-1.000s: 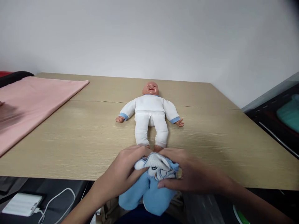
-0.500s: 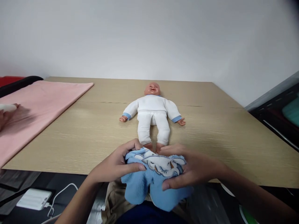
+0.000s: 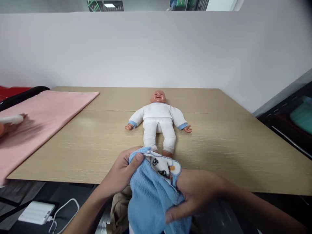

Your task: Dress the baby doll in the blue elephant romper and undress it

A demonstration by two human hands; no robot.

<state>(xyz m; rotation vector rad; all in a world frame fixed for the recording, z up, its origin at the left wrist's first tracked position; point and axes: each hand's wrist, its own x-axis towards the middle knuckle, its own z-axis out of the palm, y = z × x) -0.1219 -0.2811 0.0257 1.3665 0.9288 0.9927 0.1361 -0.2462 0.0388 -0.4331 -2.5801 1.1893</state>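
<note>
A blue fleece baby garment (image 3: pixel 148 195) with a white cartoon animal patch hangs from my hands over the table's front edge. My left hand (image 3: pixel 124 169) pinches its top left edge, thumb in front. My right hand (image 3: pixel 187 191) grips the right side, thumb pressed on the front; its other fingers are hidden by cloth. Just beyond lies a baby doll (image 3: pixel 158 113) on its back, dressed in a white top and white trousers with blue cuffs. Its arms are spread and its feet point toward me, partly covered by the garment.
The wooden table (image 3: pixel 214 139) meets a white wall (image 3: pixel 156 48). On the left lies a pink cloth (image 3: pixel 56 107), with part of a white-sleeved arm (image 3: pixel 14 119) on it. A white power bank (image 3: pixel 36 213) with a cable sits below. A black crate (image 3: pixel 292 117) stands at right.
The garment has turned and hangs lower, its patch now slanting down to the right. My right hand has moved lower on its side. The head view has tilted up slightly.
</note>
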